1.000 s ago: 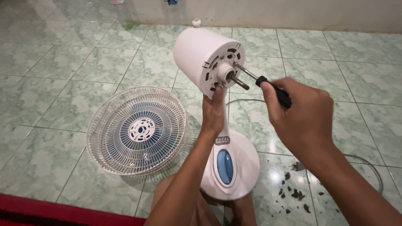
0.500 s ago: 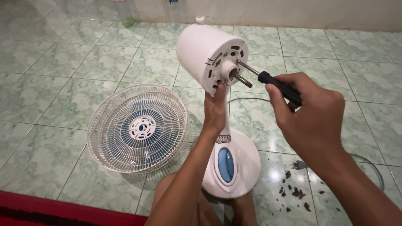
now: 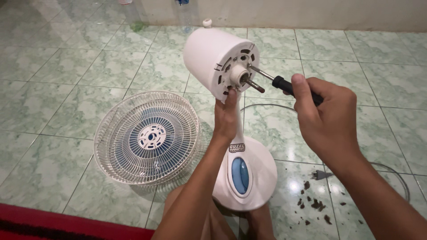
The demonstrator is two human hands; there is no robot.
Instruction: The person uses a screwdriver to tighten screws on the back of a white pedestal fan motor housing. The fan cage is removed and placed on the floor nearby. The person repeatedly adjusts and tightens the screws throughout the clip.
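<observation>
A white fan motor housing (image 3: pixel 213 55) stands on its round white base (image 3: pixel 260 175), which has a blue oval panel. The metal shaft sticks out of the housing's front face. My left hand (image 3: pixel 226 116) grips the lower edge of the housing from below. My right hand (image 3: pixel 327 120) holds a black-handled screwdriver (image 3: pixel 284 84), whose metal tip touches the front face just right of the shaft.
The fan's white wire cage with blue blades (image 3: pixel 149 135) lies flat on the green tiled floor to the left. A power cord and plug (image 3: pixel 318 174) trail to the right, beside dark debris (image 3: pixel 313 204). Bottles (image 3: pixel 133 15) stand by the far wall. A red mat edge (image 3: pixel 66 224) lies at bottom left.
The view has shifted slightly. My right hand and the screwdriver have stayed at the housing's face with little movement; my left hand has kept its grip.
</observation>
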